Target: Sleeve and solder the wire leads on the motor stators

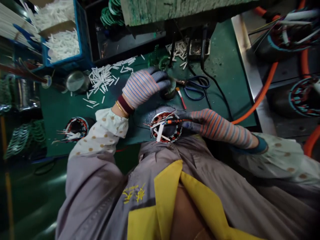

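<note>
Curled fingers of the striped-gloved left hand wrap around a dark round holder, while the striped-gloved right hand pinches an orange-sleeved lead between its fingertips. From left to right, the bench carries a blue bin of white insulating sticks, loose sticks on a green mat, and a wound stator at the mat's near edge, its copper windings bristling with white sticks just beneath the right fingertips. Farther right lie a red-handled brush, blue-handled scissors, and an orange hose.
</note>
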The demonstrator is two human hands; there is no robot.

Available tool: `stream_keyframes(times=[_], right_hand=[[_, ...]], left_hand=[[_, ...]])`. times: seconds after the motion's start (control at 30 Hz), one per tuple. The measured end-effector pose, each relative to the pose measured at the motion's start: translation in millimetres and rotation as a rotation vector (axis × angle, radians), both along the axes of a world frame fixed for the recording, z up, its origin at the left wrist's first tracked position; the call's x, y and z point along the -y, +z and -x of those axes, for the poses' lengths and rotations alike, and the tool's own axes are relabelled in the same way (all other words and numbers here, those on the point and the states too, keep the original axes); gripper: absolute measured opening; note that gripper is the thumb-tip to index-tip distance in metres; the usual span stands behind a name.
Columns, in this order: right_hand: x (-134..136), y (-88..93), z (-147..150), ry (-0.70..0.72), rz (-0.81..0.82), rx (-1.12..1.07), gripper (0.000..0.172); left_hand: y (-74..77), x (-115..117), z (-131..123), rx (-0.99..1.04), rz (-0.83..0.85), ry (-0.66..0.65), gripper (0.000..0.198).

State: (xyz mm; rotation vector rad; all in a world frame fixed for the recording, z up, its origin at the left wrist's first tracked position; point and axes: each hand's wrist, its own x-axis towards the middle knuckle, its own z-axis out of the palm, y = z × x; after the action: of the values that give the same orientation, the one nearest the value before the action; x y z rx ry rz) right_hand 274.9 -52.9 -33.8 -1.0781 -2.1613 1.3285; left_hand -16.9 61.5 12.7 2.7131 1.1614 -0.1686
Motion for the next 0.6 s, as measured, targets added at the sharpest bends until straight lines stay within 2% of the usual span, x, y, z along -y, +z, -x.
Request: stream_keyframes(times=[0.1, 0.2, 0.27, 0.33, 0.37, 0.43, 0.53, 0.6], right_hand=[[29.1, -0.9, -9.9, -0.139, -0.061, 0.092, 0.049], [52.7, -9.0, -12.5, -0.246, -0.227, 0.335, 0.05], [64.0, -13.8, -7.4, -0.296, -0.312, 0.503, 0.051], [71.4, -10.0, 2.5, -0.322, -0.39, 0.613, 0.052], [73.2, -3.5, 8.7, -0.334, -0.435, 0.646, 0.052], [71.9, 16.9, 21.1, -0.371, -0.543, 0.687, 0.05], [56.3, 43.5, 33.1, -0.393, -0.681, 0.713, 0.049], [40.4, 37.7, 33.7, -0.384, -0.682, 0.711, 0.049]], left_hand=[[6.4, -7.5, -5.0, 0.003, 0.048, 0.023, 0.044], [10.8, -0.8, -6.5, 0.031, 0.1, 0.045, 0.037], [17.3, 16.3, -2.2, 0.042, 0.113, 0.081, 0.037], [26.0, 41.0, 5.9, 0.07, 0.05, 0.141, 0.042], [30.1, 53.9, 10.5, 0.105, 0.004, 0.167, 0.046], [34.1, 76.0, 18.0, 0.21, 0.017, 0.162, 0.059], [21.8, 91.9, 20.3, 0.381, 0.174, 0.14, 0.071], [0.3, 94.4, 16.8, 0.488, 0.207, 0.206, 0.069]])
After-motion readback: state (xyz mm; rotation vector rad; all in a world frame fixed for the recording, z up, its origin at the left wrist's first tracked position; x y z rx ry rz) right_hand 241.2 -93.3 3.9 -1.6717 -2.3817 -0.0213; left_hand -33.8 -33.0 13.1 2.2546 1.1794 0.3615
